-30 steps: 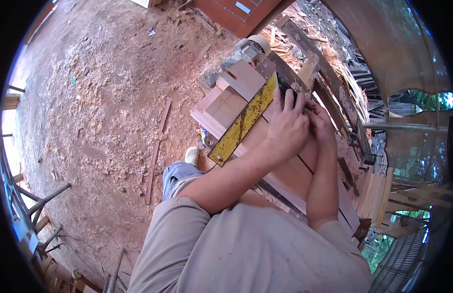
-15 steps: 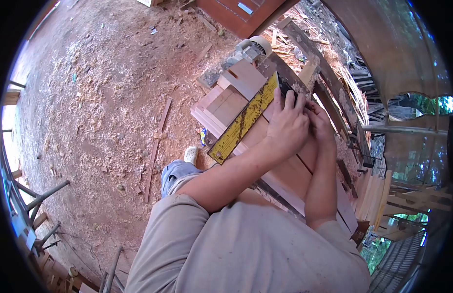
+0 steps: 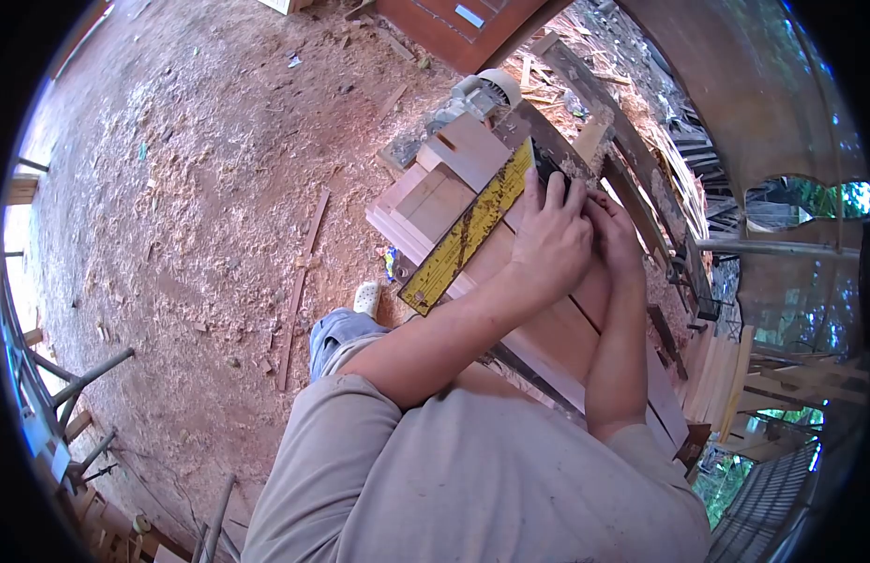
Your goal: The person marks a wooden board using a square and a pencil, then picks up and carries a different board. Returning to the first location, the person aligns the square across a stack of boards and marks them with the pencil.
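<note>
as the view runs from its left edge: sawdust ground [image 3: 191, 188] strewn with thin offcuts, well apart from both hands.
pale shoe [image 3: 367, 298]: on the ground just below the near end of the ruler.
yellow ruler [image 3: 468, 230]: lies flat on the wooden panel [image 3: 435, 202]. its long axis slants from lower left, near the shoe, up to the right, where it meets a dark stock [image 3: 547, 167] at the fingertips.
motor [image 3: 486, 89]: beyond the panel's far end, near the ruler's upper tip but not touching it.
left hand [image 3: 552, 239]: spread out flat, palm down, fingers extended along the ruler's right edge and onto the stock. it presses rather than grips, with nothing closed inside it.
right hand [image 3: 615, 239]: tucked against the left hand's far side, fingers curled in. whether they pinch anything i cannot tell — the left hand hides the tips.
key relation: the ruler lies to the left of both hands and runs away from the body at a slant. the left hand is the nearer one and touches it, while the right sits one hand further off, over bare panel.
timber stack [image 3: 726, 375]: at the far right, below the panel's edge, apart from the hands.
</note>
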Available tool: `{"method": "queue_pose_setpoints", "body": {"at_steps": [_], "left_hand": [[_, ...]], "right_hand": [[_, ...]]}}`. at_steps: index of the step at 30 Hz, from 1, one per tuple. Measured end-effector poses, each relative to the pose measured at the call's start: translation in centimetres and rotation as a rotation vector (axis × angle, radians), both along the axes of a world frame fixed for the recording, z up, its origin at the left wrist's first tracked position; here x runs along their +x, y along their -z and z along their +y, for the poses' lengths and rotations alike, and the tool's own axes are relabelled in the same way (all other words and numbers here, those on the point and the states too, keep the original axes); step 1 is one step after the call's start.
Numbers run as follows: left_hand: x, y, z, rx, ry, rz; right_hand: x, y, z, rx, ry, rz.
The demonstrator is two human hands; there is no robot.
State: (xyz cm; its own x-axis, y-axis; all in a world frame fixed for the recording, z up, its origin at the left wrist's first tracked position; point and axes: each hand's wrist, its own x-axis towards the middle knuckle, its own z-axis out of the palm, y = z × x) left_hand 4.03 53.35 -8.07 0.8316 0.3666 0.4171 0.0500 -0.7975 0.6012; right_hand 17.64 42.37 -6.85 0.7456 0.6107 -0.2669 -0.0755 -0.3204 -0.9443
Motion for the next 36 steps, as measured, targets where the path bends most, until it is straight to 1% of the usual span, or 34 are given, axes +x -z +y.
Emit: {"method": "queue_pose_setpoints", "body": {"at_steps": [1,3,4,6,7,9,10,12,13,14,15,16,17,18,20,21,22,24,25,27,28,30,31,33,36], "left_hand": [[0.0,0.0,0.0,0.001,0.0,0.0],[-0.2,-0.1,0.1,-0.039,0.008,-0.041],[-0.2,-0.2,0.1,-0.039,0.008,-0.041],[-0.2,-0.4,0.2,-0.013,0.02,0.034],[-0.3,-0.3,0.2,-0.014,0.019,0.034],[-0.2,-0.1,0.0,-0.006,-0.005,0.001],[-0.1,0.1,-0.1,-0.006,-0.007,0.001],[0.0,0.1,-0.1,0.003,-0.04,-0.022],[0.0,0.1,-0.1,0.002,-0.043,-0.026],[-0.1,-0.2,0.1,-0.013,-0.001,0.026],[-0.2,-0.4,0.2,-0.028,0.044,0.081],[-0.2,-0.5,0.3,-0.03,0.043,0.081],[-0.3,-0.5,0.3,-0.043,0.044,0.076],[-0.3,-0.6,0.3,-0.056,0.046,0.072],[0.0,-0.3,0.1,-0.056,0.028,0.063],[0.0,-0.4,0.2,-0.055,0.008,0.056],[0.0,-0.5,0.3,-0.056,0.006,0.053],[-0.3,-0.9,0.6,-0.019,0.052,0.126],[0.1,-0.4,0.2,-0.021,0.051,0.125],[0.8,0.7,-0.4,0.059,-0.136,-0.082],[1.1,1.2,-0.7,0.058,-0.136,-0.082],[0.9,1.1,-0.5,-0.027,-0.068,-0.165],[0.8,1.0,-0.4,-0.028,-0.07,-0.167],[0.4,0.7,-0.1,-0.107,-0.022,-0.129],[0.4,1.2,-0.1,-0.058,-0.021,-0.139]], "right_hand": [[0.2,-0.2,0.0,0.001,0.0,0.0],[0.6,-0.9,0.0,-0.188,0.044,-0.054],[0.5,-0.8,0.1,-0.188,0.045,-0.055],[0.3,-0.4,0.3,-0.105,0.25,-0.128],[0.3,-0.4,0.5,-0.106,0.249,-0.128],[0.2,-0.5,0.8,0.023,0.442,-0.148],[0.5,-0.4,0.6,0.023,0.44,-0.148],[1.2,-0.7,-0.1,0.066,0.438,-0.347],[1.6,-1.4,-0.7,0.137,0.411,-0.336],[1.0,-2.8,0.1,0.138,0.406,-0.34],[0.0,-4.2,1.2,0.223,0.448,-0.331],[-0.6,-5.2,1.8,0.309,0.491,-0.321],[-0.4,-5.4,2.2,0.412,0.39,-0.264],[-0.8,-6.0,3.0,0.411,0.391,-0.265],[-2.2,-6.9,5.2,0.385,-0.063,-0.236],[-2.9,-6.9,6.3,0.322,-0.077,-0.25],[-3.5,-7.1,7.3,0.321,-0.079,-0.252],[-4.4,-7.2,8.9,0.178,-0.281,-0.239],[-4.8,-7.1,9.8,0.176,-0.282,-0.24],[-5.3,-6.8,11.2,0.068,-0.421,-0.262],[-5.3,-6.3,11.7,0.067,-0.42,-0.262],[-5.3,-5.5,12.5,-0.004,-0.47,-0.223],[-5.4,-5.3,12.7,-0.036,-0.461,-0.226],[-5.5,-5.4,13.0,-0.049,-0.481,-0.242],[-5.3,-5.0,13.1,-0.093,-0.504,-0.271]]}}
